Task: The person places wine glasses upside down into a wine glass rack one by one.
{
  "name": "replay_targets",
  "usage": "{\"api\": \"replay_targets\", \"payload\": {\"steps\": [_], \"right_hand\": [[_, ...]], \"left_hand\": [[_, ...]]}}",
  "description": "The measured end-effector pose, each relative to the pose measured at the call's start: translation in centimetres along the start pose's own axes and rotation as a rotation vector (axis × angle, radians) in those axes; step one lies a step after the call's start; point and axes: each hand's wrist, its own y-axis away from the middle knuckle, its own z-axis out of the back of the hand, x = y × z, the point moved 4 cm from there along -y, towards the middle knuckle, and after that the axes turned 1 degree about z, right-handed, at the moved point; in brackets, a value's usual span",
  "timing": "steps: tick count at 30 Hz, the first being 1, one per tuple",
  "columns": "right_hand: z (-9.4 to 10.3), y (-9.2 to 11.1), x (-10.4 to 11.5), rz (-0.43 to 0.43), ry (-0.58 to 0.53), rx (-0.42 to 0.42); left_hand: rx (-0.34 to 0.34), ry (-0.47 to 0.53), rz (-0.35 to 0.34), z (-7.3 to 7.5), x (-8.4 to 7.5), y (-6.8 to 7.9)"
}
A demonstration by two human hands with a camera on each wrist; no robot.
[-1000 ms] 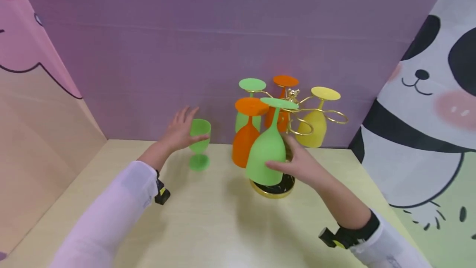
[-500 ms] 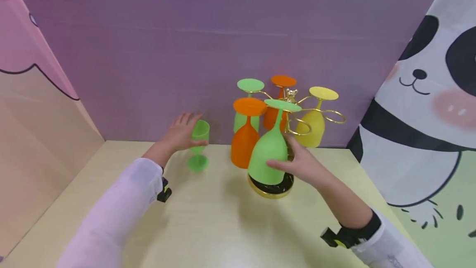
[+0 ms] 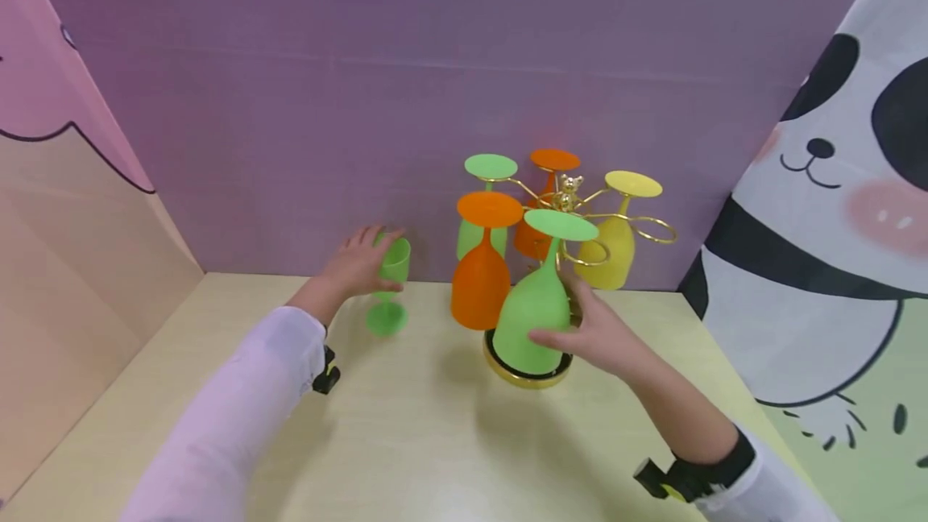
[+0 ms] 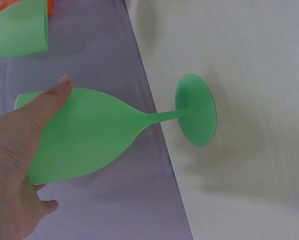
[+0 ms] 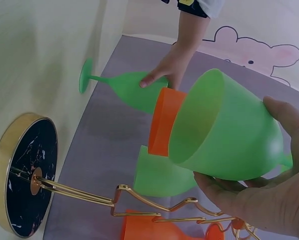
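My left hand (image 3: 355, 268) grips the bowl of a light green goblet (image 4: 94, 135) that stands upright on the table, thumb on the near side and fingers behind. My right hand (image 3: 605, 333) holds another light green goblet (image 3: 532, 312) upside down by its bowl, foot uppermost and stem tilted. This goblet is in front of the gold goblet rack (image 3: 568, 196), overlapping its round black base in the head view. The right wrist view looks into the open mouth of the held goblet, with the thumb and fingers on opposite sides of its bowl.
Upside down on the rack hang an orange goblet (image 3: 481, 288) at the front left, a green goblet (image 3: 490, 166) and an orange one (image 3: 554, 158) behind, and a yellow goblet (image 3: 612, 248) at right. A purple backdrop (image 3: 290, 143) stands close behind.
The right-hand goblet has shifted right and slightly down, uncovering more of the hanging orange goblet. My left hand has moved a little right and settled round its goblet's bowl.
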Motion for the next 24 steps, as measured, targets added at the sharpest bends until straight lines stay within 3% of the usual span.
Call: {"api": "replay_targets", "payload": {"steps": [7,24], "right_hand": [[-0.20,0.40,-0.03,0.009,0.008,-0.004],[0.08,0.05,-0.48,-0.041,0.012,-0.019]], "left_hand": [[0.036,0.000,-0.015,0.11,-0.33,-0.11],[0.045,-0.011,-0.053,-0.02,-0.54,-0.54]]}}
